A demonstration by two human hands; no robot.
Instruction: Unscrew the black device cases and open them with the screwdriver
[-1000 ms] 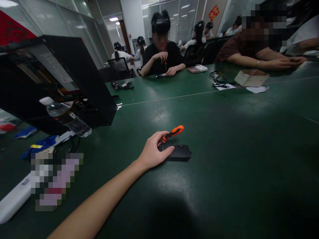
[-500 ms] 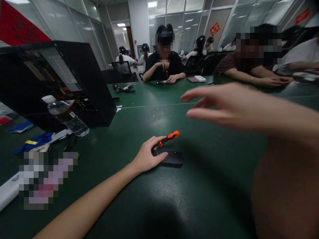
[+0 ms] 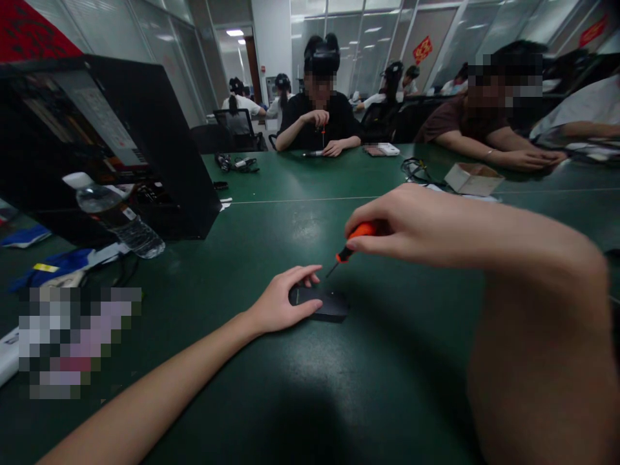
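Observation:
A flat black rectangular box [image 3: 332,305] lies on the green table. My left hand [image 3: 285,300] is closed around its left end, thumb along the near side and fingers at the far side. Above and to the right, my right hand [image 3: 394,226] grips the handle of an orange and black screwdriver [image 3: 343,254]. The screwdriver slants down to the left, its thin tip a little above the far side of the box and apart from it.
A black computer case [image 3: 186,155] stands at the left behind a plastic bottle [image 3: 116,216]. Blue gloves [image 3: 62,268] lie nearby. Across the green table [image 3: 271,226] sit people, with cables [image 3: 236,163] and an open cardboard box [image 3: 472,179] before them.
My right hand has come down and left and now holds the screwdriver, which was at my left fingers before. My left hand stays on the black box. The view has shifted slightly.

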